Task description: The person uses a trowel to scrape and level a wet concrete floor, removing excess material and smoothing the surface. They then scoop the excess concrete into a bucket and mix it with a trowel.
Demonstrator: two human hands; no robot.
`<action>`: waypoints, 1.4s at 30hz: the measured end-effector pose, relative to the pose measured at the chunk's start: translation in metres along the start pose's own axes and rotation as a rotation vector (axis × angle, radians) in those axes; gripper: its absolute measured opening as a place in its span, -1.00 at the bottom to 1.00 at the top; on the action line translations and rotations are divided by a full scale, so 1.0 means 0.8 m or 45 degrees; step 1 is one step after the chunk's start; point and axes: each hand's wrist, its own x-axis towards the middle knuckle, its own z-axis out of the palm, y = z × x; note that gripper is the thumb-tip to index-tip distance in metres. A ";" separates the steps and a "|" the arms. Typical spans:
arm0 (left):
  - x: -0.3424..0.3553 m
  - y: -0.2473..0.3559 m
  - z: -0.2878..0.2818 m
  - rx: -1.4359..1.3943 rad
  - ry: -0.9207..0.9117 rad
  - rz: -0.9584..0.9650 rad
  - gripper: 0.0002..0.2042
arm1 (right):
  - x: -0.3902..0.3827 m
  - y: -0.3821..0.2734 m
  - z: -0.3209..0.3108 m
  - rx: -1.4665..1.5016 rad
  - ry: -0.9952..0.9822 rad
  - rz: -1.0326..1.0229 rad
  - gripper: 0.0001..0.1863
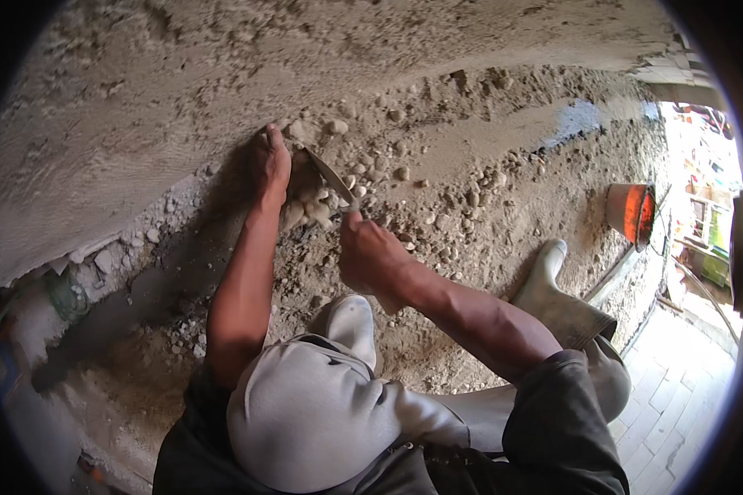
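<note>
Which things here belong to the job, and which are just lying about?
Part of the job:
trowel, gripped in the right hand
left hand, near the blade
stones beside the blade, probably

Lying about, it seems:
orange bucket, off to the right
pale stone beyond the blade's tip

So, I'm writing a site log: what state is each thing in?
Trowel, held, blade toward the left hand
Right hand, closed on the trowel
Left hand, beside the wall, grip unclear
Bucket, unheld
Stones, scattered
Boots, worn
</note>
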 end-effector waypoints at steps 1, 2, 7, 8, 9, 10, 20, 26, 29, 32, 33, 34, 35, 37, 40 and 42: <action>-0.005 -0.001 -0.012 -0.039 -0.020 -0.009 -0.19 | -0.019 -0.012 -0.028 0.373 -0.129 0.166 -0.68; -0.009 0.000 -0.022 -0.036 -0.065 -0.016 -0.20 | -0.031 -0.007 -0.036 0.385 -0.201 0.122 -0.68; -0.048 0.020 -0.061 0.127 -0.524 -0.020 -0.26 | -0.079 0.089 -0.071 -0.114 -0.377 0.081 -0.74; -0.037 0.008 -0.064 -0.023 -0.512 0.101 -0.32 | -0.078 0.130 -0.057 -0.791 -0.053 -0.207 -0.81; -0.032 0.002 -0.064 0.200 -0.365 0.115 -0.32 | -0.070 0.124 -0.083 -0.215 -0.025 0.152 -0.81; -0.027 0.004 -0.057 0.414 -0.224 0.137 -0.32 | -0.067 0.120 -0.113 0.370 0.170 0.480 -0.80; -0.002 0.003 0.030 0.354 -0.060 0.080 -0.15 | 0.015 0.099 -0.115 0.073 0.047 0.072 -0.83; -0.003 0.016 0.009 0.001 -0.165 -0.056 -0.14 | -0.039 0.074 -0.144 0.282 0.058 0.414 -0.88; -0.020 0.027 0.011 0.244 -0.224 -0.094 -0.13 | -0.047 0.126 -0.148 0.306 0.163 0.377 -0.88; -0.020 0.034 0.026 0.328 -0.193 -0.034 -0.09 | -0.004 0.134 -0.146 0.273 0.050 0.318 -0.84; -0.025 0.045 0.031 0.353 -0.195 -0.066 -0.09 | 0.002 0.134 -0.145 0.222 0.065 0.262 -0.83; -0.018 0.037 0.023 0.298 -0.187 -0.079 -0.07 | 0.005 0.126 -0.151 0.239 -0.058 0.239 -0.82; -0.007 0.030 0.024 0.231 -0.193 -0.086 -0.05 | 0.004 0.124 -0.149 0.272 -0.031 0.225 -0.81; -0.001 0.029 0.031 0.174 -0.232 -0.054 -0.04 | -0.004 0.134 -0.146 0.330 0.029 0.213 -0.79; -0.019 0.068 0.051 0.291 -0.432 0.005 -0.07 | -0.032 0.149 -0.160 0.201 0.038 0.224 -0.77; 0.000 0.032 0.038 0.274 -0.373 0.042 -0.10 | -0.041 0.117 -0.188 0.253 -0.078 0.351 -0.74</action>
